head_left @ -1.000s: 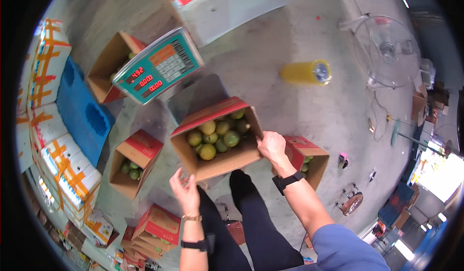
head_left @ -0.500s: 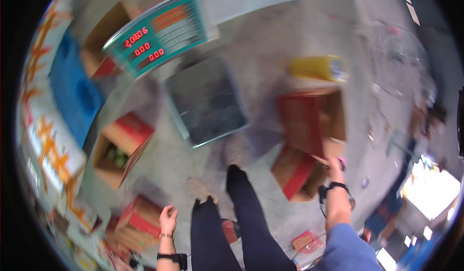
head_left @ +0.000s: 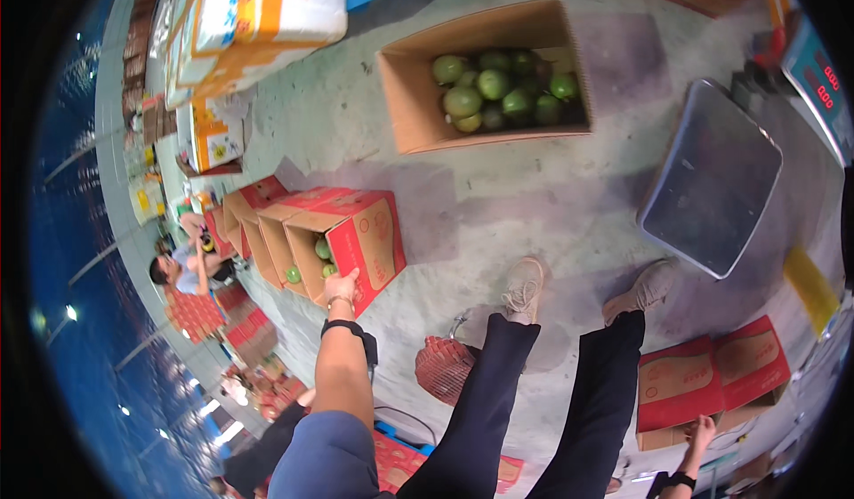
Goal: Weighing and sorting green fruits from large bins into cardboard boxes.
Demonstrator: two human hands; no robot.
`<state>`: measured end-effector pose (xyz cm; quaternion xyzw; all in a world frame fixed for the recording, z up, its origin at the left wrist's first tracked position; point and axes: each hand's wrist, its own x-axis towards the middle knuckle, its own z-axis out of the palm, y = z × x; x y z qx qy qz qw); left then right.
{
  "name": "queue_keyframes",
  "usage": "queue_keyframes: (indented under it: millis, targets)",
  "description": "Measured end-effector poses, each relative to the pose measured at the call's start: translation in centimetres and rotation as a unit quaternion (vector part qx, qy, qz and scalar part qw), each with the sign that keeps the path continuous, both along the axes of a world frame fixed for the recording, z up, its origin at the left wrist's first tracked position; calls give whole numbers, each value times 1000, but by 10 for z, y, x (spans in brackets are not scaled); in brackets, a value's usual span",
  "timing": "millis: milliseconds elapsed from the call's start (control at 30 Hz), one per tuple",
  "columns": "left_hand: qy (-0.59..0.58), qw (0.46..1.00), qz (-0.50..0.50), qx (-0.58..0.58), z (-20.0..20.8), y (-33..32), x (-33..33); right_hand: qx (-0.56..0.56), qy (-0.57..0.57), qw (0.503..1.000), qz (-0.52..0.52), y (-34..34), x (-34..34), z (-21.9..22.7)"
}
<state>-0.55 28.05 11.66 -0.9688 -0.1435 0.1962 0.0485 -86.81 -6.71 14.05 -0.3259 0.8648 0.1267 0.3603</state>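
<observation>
At the left, my left hand (head_left: 342, 287) is closed over the near rim of a red-and-brown cardboard box (head_left: 374, 245), the front one in a row. A few round green fruits (head_left: 322, 248) show inside it. At the lower right, my right hand (head_left: 700, 432) has curled fingers and is beside the lower edge of a red cardboard box (head_left: 680, 383). Whether it touches that box or holds anything small, I cannot make out. A larger open carton (head_left: 418, 99) at the top middle contains several round green fruits (head_left: 494, 84).
A scale platform (head_left: 712, 183) stands at right, its lit display (head_left: 823, 90) beyond. White foam boxes (head_left: 302, 10) with orange tape are stacked at upper left. A red mesh bundle (head_left: 445, 370) lies by my shoe. Another person (head_left: 191, 268) sits at far left.
The view has swung left, so the scale now appears at right. My left hand, empty before, has come onto the box rim. My right hand, earlier at the right-hand boxes' flap, is lower in view.
</observation>
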Motion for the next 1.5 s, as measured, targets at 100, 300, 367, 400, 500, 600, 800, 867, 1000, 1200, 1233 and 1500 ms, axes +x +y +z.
queue_keyframes:
  millis: [100,300,367,400,500,600,800,867,1000,1200,1233,1500]
  targets:
    - [90,959,-252,95,-9,10,7,18,-126,986,107,-12,134,3]
    - [201,840,-504,30,11,-44,-66,40,-339,889,307,-18,412,38]
    - [268,779,-566,11,25,-77,-103,67,-385,828,402,-9,492,37]
    - [247,753,-607,-59,31,-94,-124,41,-404,789,461,-4,527,33]
    - [156,809,-481,-301,49,-117,-167,-36,-315,771,552,13,597,10]
    - [-96,937,-230,-243,57,-97,-184,15,-160,739,655,14,620,-14]
    - [92,976,24,-196,0,-46,-209,-86,-182,636,745,-1,637,-42]
    - [137,981,72,-113,-14,-42,-204,-76,-204,610,762,-9,640,-44]
    - [100,988,-97,-70,24,-76,-198,23,-181,626,758,-48,589,-22]
    - [99,902,-351,-231,124,-246,-219,-103,-170,836,511,-137,411,65]
    - [104,882,-383,-254,125,-281,-222,-93,-121,866,477,-151,388,77]
    - [124,800,-494,-318,72,-489,-277,-194,-11,934,299,-226,308,69]
